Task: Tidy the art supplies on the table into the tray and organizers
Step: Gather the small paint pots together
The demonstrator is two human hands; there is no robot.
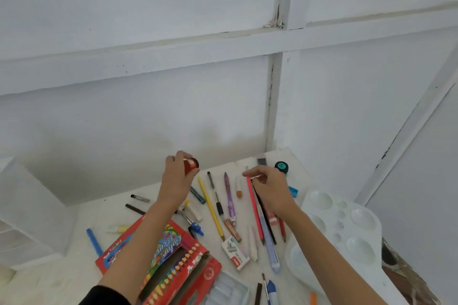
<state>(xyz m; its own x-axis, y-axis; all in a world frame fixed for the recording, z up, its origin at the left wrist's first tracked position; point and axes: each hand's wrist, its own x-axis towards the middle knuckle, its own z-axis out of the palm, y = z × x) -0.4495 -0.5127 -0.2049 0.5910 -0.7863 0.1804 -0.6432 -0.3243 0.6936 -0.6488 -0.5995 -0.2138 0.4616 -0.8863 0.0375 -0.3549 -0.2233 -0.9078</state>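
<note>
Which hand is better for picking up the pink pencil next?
Right hand: its fingers are curled right at the far end of the pink pencil. The left hand is farther away and holds a red bottle.

White table (99,210) with yellow pencil (211,208), staples box (235,252), white palette (347,225)
</note>
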